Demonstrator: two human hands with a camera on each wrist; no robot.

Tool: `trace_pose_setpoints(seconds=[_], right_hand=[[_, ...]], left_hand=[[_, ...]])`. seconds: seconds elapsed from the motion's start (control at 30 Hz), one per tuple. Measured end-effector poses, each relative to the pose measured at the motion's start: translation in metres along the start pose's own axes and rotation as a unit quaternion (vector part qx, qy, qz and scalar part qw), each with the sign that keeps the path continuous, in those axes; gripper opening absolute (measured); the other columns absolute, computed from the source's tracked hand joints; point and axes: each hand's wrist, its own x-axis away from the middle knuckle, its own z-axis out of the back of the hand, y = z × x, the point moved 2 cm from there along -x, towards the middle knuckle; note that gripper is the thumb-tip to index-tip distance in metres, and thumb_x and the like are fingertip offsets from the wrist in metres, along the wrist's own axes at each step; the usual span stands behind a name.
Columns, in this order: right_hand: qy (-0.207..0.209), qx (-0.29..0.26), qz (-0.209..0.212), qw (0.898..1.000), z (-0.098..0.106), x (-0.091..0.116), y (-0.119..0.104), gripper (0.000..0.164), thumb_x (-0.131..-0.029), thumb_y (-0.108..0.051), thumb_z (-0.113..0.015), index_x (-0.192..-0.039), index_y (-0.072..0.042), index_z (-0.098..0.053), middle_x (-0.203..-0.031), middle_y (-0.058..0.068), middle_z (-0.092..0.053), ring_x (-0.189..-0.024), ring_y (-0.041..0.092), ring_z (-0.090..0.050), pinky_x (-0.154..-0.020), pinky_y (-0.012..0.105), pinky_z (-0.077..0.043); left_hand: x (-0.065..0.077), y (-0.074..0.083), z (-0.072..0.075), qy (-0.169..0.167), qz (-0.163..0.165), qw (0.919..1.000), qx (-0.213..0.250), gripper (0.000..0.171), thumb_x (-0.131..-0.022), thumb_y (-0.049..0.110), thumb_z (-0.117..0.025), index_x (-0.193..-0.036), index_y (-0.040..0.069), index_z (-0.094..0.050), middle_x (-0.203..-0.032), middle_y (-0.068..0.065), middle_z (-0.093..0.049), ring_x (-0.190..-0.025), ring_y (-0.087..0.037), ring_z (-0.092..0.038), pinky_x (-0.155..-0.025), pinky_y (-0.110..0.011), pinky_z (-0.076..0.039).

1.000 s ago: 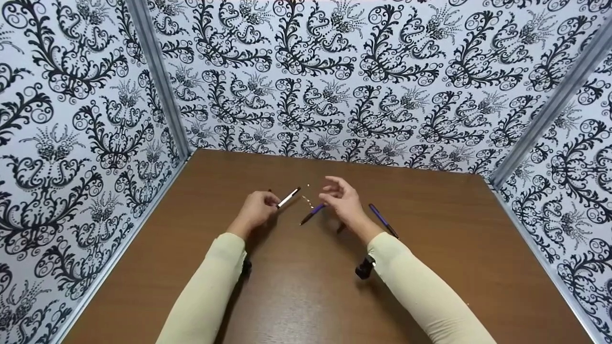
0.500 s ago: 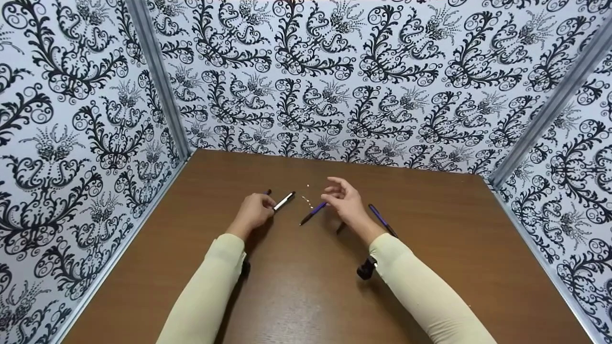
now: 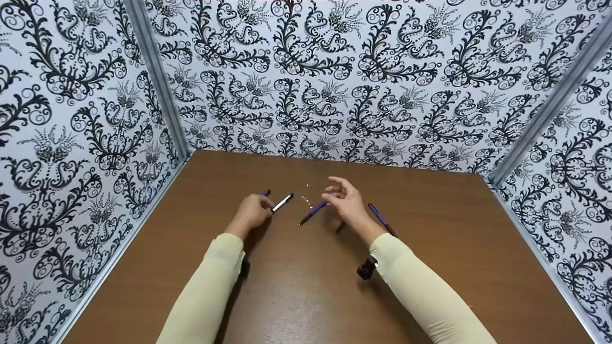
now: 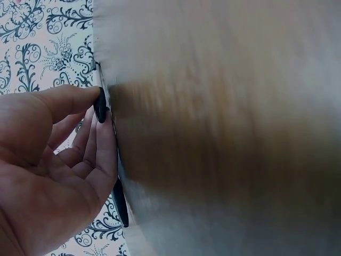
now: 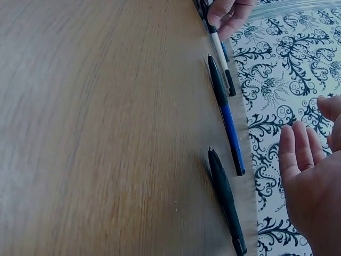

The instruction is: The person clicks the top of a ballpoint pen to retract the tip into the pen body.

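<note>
Reading the table (image 3: 296, 277) as a clock from the head view, with twelve at the far edge, we see the left hand (image 3: 252, 210) pinching the white pen (image 3: 283, 202) by its near black end, thumb against fingers. That pen reaches from the fingertips towards two o'clock. A partly hidden pen (image 3: 266, 192) shows just beyond this hand, at its one o'clock.

At the left hand's three o'clock we find a blue pen (image 3: 313, 213), its black grip towards eight. The right hand (image 3: 346, 201) is beside it, fingers loosely bent and free of any object; we cannot tell whether it touches the pen's end. At this hand's six o'clock lies a black pen (image 3: 341, 228), and at its four o'clock a second blue pen (image 3: 382, 220). We also notice pale sleeves (image 3: 191, 296) on both arms.
</note>
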Motion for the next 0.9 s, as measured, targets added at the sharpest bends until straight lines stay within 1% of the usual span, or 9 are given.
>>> trace_pose_setpoints(seconds=[0.07, 0.2, 0.37, 0.43, 0.67, 0.73, 0.8, 0.83, 0.9], right_hand=[[0.000, 0.000, 0.003, 1.000, -0.0001, 0.0002, -0.0004, 0.056, -0.094, 0.008, -0.081, -0.147, -0.001, -0.064, -0.115, 0.014, -0.073, -0.097, 0.018, -0.072, -0.086, 0.041, -0.066], [0.000, -0.003, 0.003, 1.000, -0.0002, 0.0006, -0.0006, 0.056, -0.094, 0.009, -0.081, -0.147, 0.000, -0.063, -0.117, 0.016, -0.073, -0.096, 0.017, -0.072, -0.085, 0.039, -0.066], [0.000, -0.009, -0.003, 1.000, -0.0001, 0.0013, 0.0001, 0.056, -0.095, 0.009, -0.080, -0.148, 0.001, -0.062, -0.118, 0.018, -0.072, -0.096, 0.016, -0.072, -0.082, 0.034, -0.065], [0.000, -0.008, -0.002, 1.000, 0.0001, 0.0017, 0.0002, 0.055, -0.096, 0.008, -0.080, -0.148, 0.001, -0.062, -0.119, 0.018, -0.072, -0.095, 0.016, -0.071, -0.080, 0.030, -0.064], [-0.006, -0.014, 0.001, 1.000, 0.0022, 0.0028, 0.0010, 0.054, -0.097, 0.009, -0.078, -0.148, 0.001, -0.062, -0.126, 0.031, -0.068, -0.093, 0.015, -0.072, -0.078, 0.026, -0.062], [-0.006, -0.015, 0.002, 1.000, 0.0031, 0.0029, 0.0009, 0.054, -0.097, 0.009, -0.078, -0.148, 0.001, -0.062, -0.125, 0.029, -0.069, -0.094, 0.016, -0.072, -0.078, 0.027, -0.062], [-0.008, -0.012, 0.004, 1.000, 0.0039, 0.0034, -0.0001, 0.053, -0.097, 0.009, -0.078, -0.147, 0.001, -0.063, -0.121, 0.023, -0.071, -0.094, 0.016, -0.071, -0.078, 0.027, -0.062], [-0.012, -0.005, 0.007, 1.000, 0.0047, 0.0032, -0.0003, 0.052, -0.097, 0.008, -0.079, -0.146, 0.001, -0.064, -0.121, 0.023, -0.070, -0.095, 0.016, -0.071, -0.078, 0.028, -0.063], [-0.023, 0.025, 0.017, 0.999, 0.0067, 0.0031, -0.0014, 0.049, -0.097, 0.006, -0.079, -0.144, 0.000, -0.066, -0.120, 0.019, -0.071, -0.096, 0.018, -0.070, -0.082, 0.036, -0.065]], left_hand=[[0.0005, 0.0003, 0.0001, -0.002, 0.004, 1.0000, -0.001, 0.018, -0.090, -0.005, -0.077, -0.105, 0.001, -0.085, -0.094, -0.007, -0.078, -0.093, -0.028, -0.070, -0.089, -0.044, -0.057], [0.0014, 0.0006, 0.0007, -0.002, 0.010, 0.9999, -0.007, 0.016, -0.092, -0.004, -0.079, -0.105, 0.002, -0.085, -0.095, -0.007, -0.078, -0.096, -0.029, -0.071, -0.092, -0.046, -0.057], [0.0029, 0.0017, 0.0012, -0.001, 0.013, 0.9999, -0.007, 0.015, -0.093, -0.003, -0.080, -0.106, 0.002, -0.085, -0.097, -0.008, -0.078, -0.098, -0.031, -0.070, -0.094, -0.049, -0.057], [0.0038, 0.0022, 0.0017, -0.001, 0.016, 0.9998, -0.006, 0.016, -0.092, -0.003, -0.080, -0.106, 0.003, -0.085, -0.098, -0.007, -0.078, -0.098, -0.030, -0.070, -0.094, -0.049, -0.057], [0.0046, 0.0023, 0.0030, -0.007, 0.026, 0.9996, 0.001, 0.019, -0.092, -0.002, -0.079, -0.109, 0.004, -0.084, -0.098, -0.006, -0.077, -0.097, -0.029, -0.068, -0.093, -0.048, -0.056], [0.0030, 0.0011, 0.0022, -0.009, 0.030, 0.9995, 0.003, 0.018, -0.092, 0.000, -0.080, -0.109, 0.004, -0.085, -0.098, -0.006, -0.077, -0.098, -0.029, -0.067, -0.094, -0.048, -0.056], [0.0015, -0.0001, 0.0019, -0.008, 0.031, 0.9995, 0.006, 0.018, -0.092, 0.001, -0.080, -0.109, 0.004, -0.085, -0.101, -0.007, -0.078, -0.099, -0.030, -0.068, -0.095, -0.048, -0.056], [0.0014, -0.0001, 0.0024, -0.006, 0.030, 0.9995, 0.006, 0.017, -0.092, 0.002, -0.080, -0.108, 0.004, -0.085, -0.100, -0.007, -0.078, -0.099, -0.030, -0.068, -0.095, -0.048, -0.056], [0.0009, -0.0001, 0.0034, -0.002, 0.027, 0.9996, 0.006, 0.017, -0.091, 0.003, -0.081, -0.107, 0.005, -0.085, -0.100, -0.007, -0.078, -0.098, -0.030, -0.068, -0.094, -0.048, -0.056]])
